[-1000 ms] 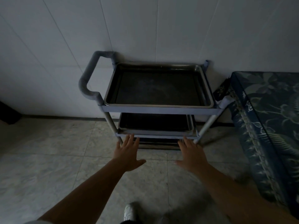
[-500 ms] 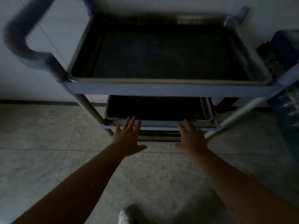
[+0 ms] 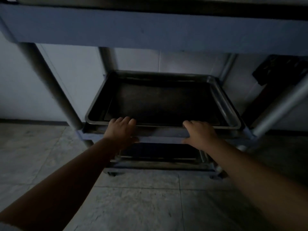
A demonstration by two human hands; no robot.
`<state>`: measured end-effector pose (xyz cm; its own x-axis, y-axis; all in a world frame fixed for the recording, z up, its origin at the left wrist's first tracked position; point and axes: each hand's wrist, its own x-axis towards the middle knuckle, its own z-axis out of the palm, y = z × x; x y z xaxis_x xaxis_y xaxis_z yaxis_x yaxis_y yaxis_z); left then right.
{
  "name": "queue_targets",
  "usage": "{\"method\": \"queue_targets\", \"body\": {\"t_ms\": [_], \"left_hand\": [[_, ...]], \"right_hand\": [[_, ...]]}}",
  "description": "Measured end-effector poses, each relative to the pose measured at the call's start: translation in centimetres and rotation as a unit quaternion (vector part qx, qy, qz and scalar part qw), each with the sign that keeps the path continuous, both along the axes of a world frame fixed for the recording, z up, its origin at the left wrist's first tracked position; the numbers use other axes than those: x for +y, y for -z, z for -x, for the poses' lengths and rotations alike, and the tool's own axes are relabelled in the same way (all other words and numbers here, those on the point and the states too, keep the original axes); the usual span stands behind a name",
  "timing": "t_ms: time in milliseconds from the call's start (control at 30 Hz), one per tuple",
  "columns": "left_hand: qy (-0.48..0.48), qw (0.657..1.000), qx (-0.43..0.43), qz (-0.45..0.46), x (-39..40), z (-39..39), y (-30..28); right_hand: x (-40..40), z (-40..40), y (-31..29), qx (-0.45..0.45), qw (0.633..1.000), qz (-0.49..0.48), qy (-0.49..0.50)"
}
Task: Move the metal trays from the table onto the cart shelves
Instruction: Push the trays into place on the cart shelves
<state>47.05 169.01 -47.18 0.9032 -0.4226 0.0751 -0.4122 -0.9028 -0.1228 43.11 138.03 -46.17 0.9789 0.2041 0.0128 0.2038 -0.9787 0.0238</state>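
While crouched at the cart (image 3: pixel 150 32), left hand (image 3: pixel 120 130) and right hand (image 3: pixel 199 133) both grip the middle-shelf metal tray (image 3: pixel 221 100) front rim, fingers curled over, thumbs beneath.

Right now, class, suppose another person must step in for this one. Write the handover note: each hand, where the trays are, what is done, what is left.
Left hand: fingers curled over the near rim of the middle-shelf tray, thumb below; gripping it.
Right hand: same grip on that rim, further right.
Trays: one sits on the cart's middle shelf; another lies on the bottom shelf. The top shelf shows only its front edge, so its contents cannot be seen.
Done: trays are on the middle and bottom shelves.
Left: seat the middle tray squarely, let go, then check the table, which is out of view.
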Motion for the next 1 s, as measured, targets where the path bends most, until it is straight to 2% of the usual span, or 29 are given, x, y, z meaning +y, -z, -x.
{"method": "queue_targets", "body": {"t_ms": [133,267,500,700,900,1000], "left_hand": [[-0.025,0.999,-0.007,0.022,-0.3,1.1,0.0],[-0.037,0.997,-0.039,0.048,-0.4,2.0,0.3],[-0.029,0.994,-0.088,0.059,-0.4,2.6,1.4],[-0.031,0.987,-0.134,0.081,-0.7,3.6,2.3],[0.051,0.978,-0.176,0.105,0.8,6.3,6.4],[0.146,0.979,-0.137,0.045,2.7,8.0,11.4]], "right_hand": [[0.9,1.1,0.0,-0.016,1.0,-0.008,0.017],[2.0,2.1,0.3,-0.056,0.997,0.025,0.05],[2.3,2.9,0.2,-0.085,0.993,0.038,0.074],[2.4,3.3,1.8,-0.162,0.983,0.034,0.082],[2.9,5.1,5.7,-0.251,0.967,-0.015,0.045],[3.4,7.3,10.7,-0.251,0.965,0.002,-0.073]]}}
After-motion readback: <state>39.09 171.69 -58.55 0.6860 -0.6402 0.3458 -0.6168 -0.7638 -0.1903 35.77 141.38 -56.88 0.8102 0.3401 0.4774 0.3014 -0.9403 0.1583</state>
